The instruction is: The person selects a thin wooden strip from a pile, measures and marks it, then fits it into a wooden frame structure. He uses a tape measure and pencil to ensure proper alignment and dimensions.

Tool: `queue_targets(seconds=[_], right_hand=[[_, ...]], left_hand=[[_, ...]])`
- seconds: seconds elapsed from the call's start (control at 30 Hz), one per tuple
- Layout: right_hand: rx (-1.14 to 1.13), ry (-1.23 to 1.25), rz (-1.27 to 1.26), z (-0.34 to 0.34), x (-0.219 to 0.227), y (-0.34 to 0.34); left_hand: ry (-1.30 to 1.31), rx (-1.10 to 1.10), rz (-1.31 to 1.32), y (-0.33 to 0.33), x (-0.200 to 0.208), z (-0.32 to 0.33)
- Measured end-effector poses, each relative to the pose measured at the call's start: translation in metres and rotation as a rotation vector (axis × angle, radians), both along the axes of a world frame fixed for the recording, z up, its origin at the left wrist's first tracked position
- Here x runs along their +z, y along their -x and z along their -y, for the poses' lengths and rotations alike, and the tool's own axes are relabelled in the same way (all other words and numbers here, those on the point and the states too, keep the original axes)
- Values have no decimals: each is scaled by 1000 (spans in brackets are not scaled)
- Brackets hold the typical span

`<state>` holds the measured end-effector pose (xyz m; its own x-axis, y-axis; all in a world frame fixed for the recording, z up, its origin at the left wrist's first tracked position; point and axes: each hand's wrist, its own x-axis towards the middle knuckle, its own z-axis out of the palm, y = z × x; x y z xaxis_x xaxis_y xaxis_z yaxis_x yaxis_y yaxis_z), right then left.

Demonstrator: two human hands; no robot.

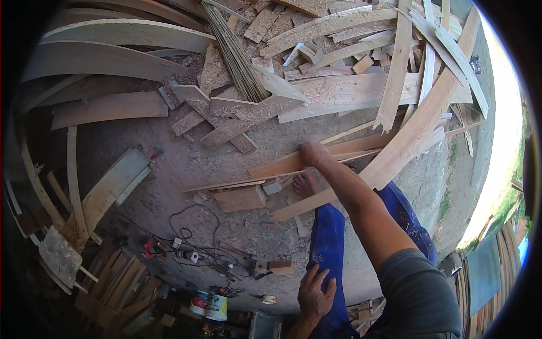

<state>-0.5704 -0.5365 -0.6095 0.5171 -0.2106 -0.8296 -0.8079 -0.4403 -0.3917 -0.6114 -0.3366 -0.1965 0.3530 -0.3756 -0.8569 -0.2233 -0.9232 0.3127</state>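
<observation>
My right arm reaches forward over blue trousers (pixel 327 237). Its hand (pixel 314 154) is closed at the edge of a reddish-brown wooden board (pixel 276 166) low over the ground; the fingertips are hidden. A thin wooden strip (pixel 226 185) runs alongside the board, just nearer to me. My bare foot (pixel 306 184) is beside that strip, close to a wooden block (pixel 241 198) and a small grey block (pixel 272 186). My left hand (pixel 317 291) hangs by my left leg with its fingers apart, holding nothing. A long pale plank (pixel 415 135) crosses beneath my right forearm.
Planks and offcuts covered in shavings (pixel 344 42) pile up ahead, with a bundle of thin sticks (pixel 240 62). Curved boards (pixel 113 62) lean at the left. Tangled cables (pixel 197 226), a power tool (pixel 186 255) and paint buckets (pixel 216 308) lie lower left.
</observation>
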Motion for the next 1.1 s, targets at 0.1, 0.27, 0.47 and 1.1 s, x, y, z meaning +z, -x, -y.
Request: queue_targets(seconds=[0.1,0.27,0.47,1.1], right_hand=[[85,15,-50,-6,23,-6],[158,215,-98,-21,22,10],[-3,156,-44,-11,37,19],[23,200,353,23,119,20]], left_hand=[[8,30,27,6,-3,-4],[22,-1,31,4,-3,-1],[24,3,42,4,-3,-1],[-27,-10,-19,1,2,0]])
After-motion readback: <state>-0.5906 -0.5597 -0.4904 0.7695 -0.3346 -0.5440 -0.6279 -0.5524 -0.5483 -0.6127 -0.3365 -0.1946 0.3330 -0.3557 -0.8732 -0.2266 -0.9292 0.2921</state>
